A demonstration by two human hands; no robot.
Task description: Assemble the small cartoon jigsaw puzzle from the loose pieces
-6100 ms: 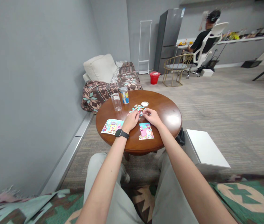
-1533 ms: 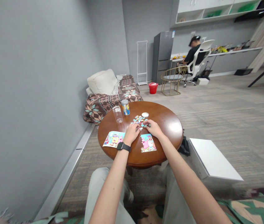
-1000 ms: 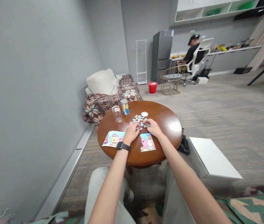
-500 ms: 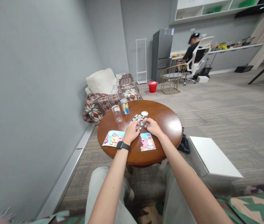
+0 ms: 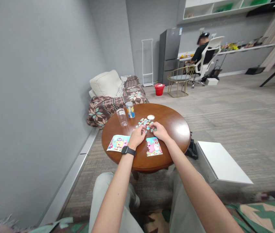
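Loose jigsaw puzzle pieces [image 5: 144,122] lie in a small pile on the round wooden table [image 5: 171,116]. My left hand [image 5: 137,136], with a black watch at the wrist, is at the near left side of the pile; its fingers are curled in, and whatever they hold is too small to make out. My right hand [image 5: 160,131] is at the pile's right edge, fingers bent and closed around a small puzzle piece. Just below the hands lies a joined section of puzzle [image 5: 154,146] with cartoon figures. A picture sheet [image 5: 118,143] lies partly behind my left wrist.
A clear glass [image 5: 122,117] and a printed tin [image 5: 130,110] stand at the table's back left. A round lid [image 5: 151,117] lies behind the pieces. On the floor to the right is a white box [image 5: 224,161]. A person [image 5: 201,50] sits far back.
My left fingers have shifted slightly and curl a little more beside the pile. My right hand stays almost in place. The whole view has tilted very slightly.
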